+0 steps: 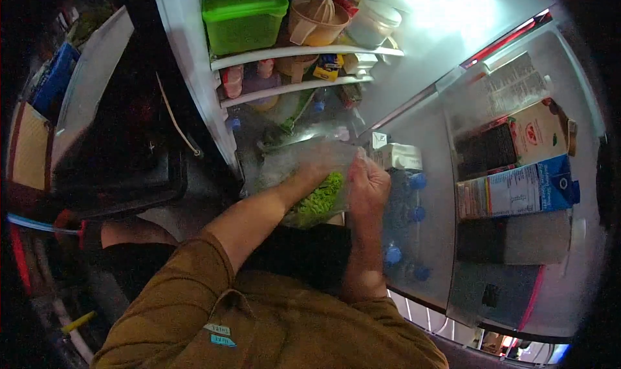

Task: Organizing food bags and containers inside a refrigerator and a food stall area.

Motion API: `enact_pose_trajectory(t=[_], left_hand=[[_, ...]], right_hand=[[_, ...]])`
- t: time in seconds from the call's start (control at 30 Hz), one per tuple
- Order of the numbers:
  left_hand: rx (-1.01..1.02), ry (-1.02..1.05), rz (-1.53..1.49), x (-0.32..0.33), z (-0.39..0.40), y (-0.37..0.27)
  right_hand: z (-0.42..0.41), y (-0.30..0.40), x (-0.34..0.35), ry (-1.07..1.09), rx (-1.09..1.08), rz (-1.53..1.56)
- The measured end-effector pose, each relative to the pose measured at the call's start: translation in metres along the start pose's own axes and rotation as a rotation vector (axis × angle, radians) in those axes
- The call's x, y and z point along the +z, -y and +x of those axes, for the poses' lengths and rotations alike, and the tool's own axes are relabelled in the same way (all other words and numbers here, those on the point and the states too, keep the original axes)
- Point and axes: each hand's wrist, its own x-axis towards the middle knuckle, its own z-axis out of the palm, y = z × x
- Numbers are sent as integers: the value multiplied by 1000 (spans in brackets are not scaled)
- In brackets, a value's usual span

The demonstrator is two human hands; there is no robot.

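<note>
A clear plastic bag [286,167] is spread in front of me at the open fridge. Green leafy lettuce [320,197] shows low in the bag, between my forearms. The fist of my right hand [371,177] pinches the bag's edge on the right side. My left hand [322,158] reaches across above the lettuce, at the bag. Blur and the plastic hide its fingers, so I cannot tell whether it is inside the bag or holding part of it.
Shelves ahead carry a green lidded container [245,22], a citrus juicer [320,19] and a yellow box [328,67]. Bottles with blue caps [417,214] and a white carton [402,156] stand close by my right hand. The open door [580,126] holds several cartons, including a blue one [521,187].
</note>
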Motion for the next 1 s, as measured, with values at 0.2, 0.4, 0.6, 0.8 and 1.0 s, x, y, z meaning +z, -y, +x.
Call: enact_pose_trajectory(t=[0.2,0.4,0.6,0.8,1.0], left_hand=[[199,14,68,1,-16,-24],[-40,267,-99,20,-22,19],[-37,390,46,1,-9,-37],[-20,200,159,18,7,-21],[58,-43,-37,-6,-5,-45]], right_hand=[[4,5,-18,-98,-6,28],[11,2,-5,-78,30,35],[11,-9,-21,-140,-28,29],[6,-7,-12,-62,-8,92],[4,-11,-22,-110,-29,10]])
